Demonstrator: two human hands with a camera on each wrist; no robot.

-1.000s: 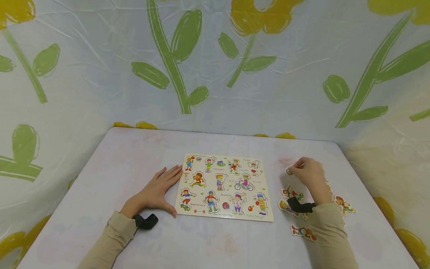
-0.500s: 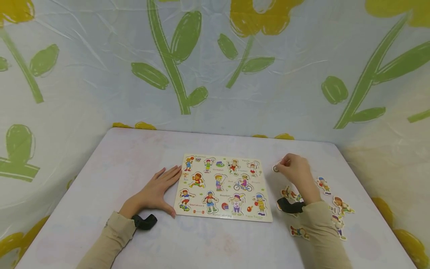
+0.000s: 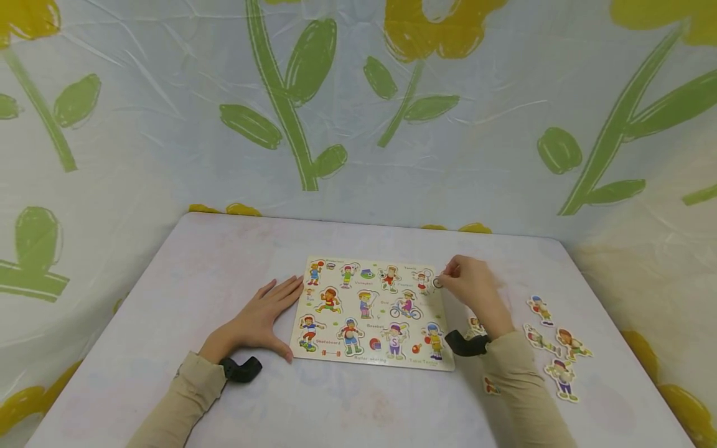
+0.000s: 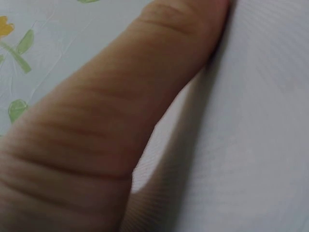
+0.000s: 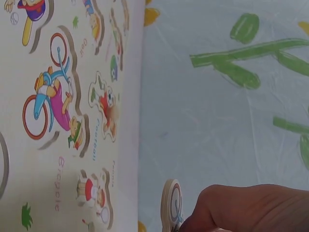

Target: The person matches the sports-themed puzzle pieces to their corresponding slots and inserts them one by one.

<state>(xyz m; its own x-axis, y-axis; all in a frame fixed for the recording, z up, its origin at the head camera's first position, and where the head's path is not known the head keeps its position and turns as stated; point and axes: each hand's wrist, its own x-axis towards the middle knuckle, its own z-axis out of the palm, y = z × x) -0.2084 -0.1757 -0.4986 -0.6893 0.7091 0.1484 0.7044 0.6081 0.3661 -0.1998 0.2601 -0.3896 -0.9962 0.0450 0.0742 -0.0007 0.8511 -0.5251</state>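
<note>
A cream puzzle board [image 3: 347,305] printed with children at sports lies mid-table. My left hand [image 3: 263,320] is spread flat at its left edge, fingertips at the upper side and thumb near the lower corner; the left wrist view shows mostly one finger [image 4: 116,96]. Between thumb and fingers my right hand [image 3: 470,286] pinches a bicycle puzzle piece [image 5: 172,203], one wheel showing and the rest hidden by the hand. The piece is held at the board's upper right edge, close to the tennis figure [image 3: 422,282]. The bicycle figure [image 5: 53,96] on the board is in plain sight.
Several loose puzzle pieces lie right of the board, among them a blue-capped figure [image 3: 539,310], a runner [image 3: 572,345] and a baseball player [image 3: 562,379]. Others [image 3: 475,325] are partly hidden under the right forearm. Behind the table hangs a flower-print cloth [image 3: 358,180].
My right hand has moved left from above the loose pieces to the board's right edge, carrying the bicycle puzzle piece. More loose pieces are uncovered. The left hand has stayed still.
</note>
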